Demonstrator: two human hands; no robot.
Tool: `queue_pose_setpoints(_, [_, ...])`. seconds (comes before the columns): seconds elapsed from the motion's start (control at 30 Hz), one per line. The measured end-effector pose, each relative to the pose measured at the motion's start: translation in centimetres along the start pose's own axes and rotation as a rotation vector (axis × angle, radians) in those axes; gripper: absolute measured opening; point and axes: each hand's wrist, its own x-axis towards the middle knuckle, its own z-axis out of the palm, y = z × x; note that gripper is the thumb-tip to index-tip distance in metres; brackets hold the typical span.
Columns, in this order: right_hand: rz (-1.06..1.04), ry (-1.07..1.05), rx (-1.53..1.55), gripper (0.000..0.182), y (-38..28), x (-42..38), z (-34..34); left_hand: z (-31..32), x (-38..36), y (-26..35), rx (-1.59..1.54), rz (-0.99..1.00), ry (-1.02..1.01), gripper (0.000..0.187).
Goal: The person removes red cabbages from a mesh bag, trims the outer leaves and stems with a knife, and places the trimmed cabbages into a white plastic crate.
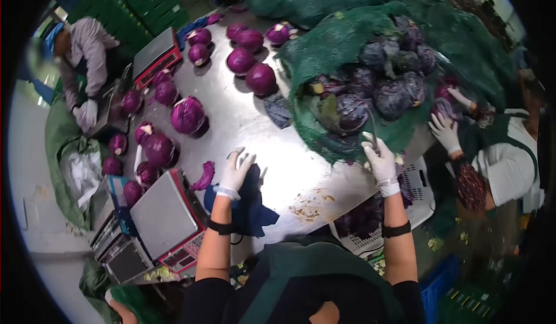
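My left hand (236,174), in a white glove, hovers at the near side of the steel table (272,167). Its fingers are apart with nothing in them, beside a dark blue cloth (255,205). In my gloved right hand (381,165) is a knife (372,124), its slim blade pointing away from me. The blade reaches in front of a dark, unpeeled red cabbage (351,114) at the mouth of a green mesh sack (315,72). More unpeeled cabbages (394,97) are heaped in that sack. A loose dark leaf (278,111) lies left of it.
Peeled purple cabbages (188,115) stand across the table's left and far parts. Scales (165,211) line the left edge. Below my right forearm is a white crate (425,185) of dark leaves. Co-workers stand left, right and at the far side; the right one's gloved hand (445,132) touches a cabbage.
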Motion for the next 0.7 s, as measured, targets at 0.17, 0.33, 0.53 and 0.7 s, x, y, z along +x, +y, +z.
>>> queue_pose_setpoints(0.17, [0.082,-0.060,0.021,0.026,3.4,-1.2,-0.2,0.1,-11.0,-3.3,0.788,-0.188,-0.155,0.092])
queue_pose_setpoints(0.33, [0.108,-0.053,0.118,0.025,4.0,-1.9,-1.1,9.1,-10.0,-2.4,0.740,0.091,-0.096,0.074])
queue_pose_setpoints(0.53, [0.074,0.085,0.164,0.028,1.7,-3.0,-3.8,21.2,-10.7,3.5,0.250,1.053,-0.723,0.044])
queue_pose_setpoints(0.7, [0.032,0.241,0.134,0.028,1.3,-4.5,-8.6,16.0,-8.4,2.7,-0.004,0.704,-0.791,0.038])
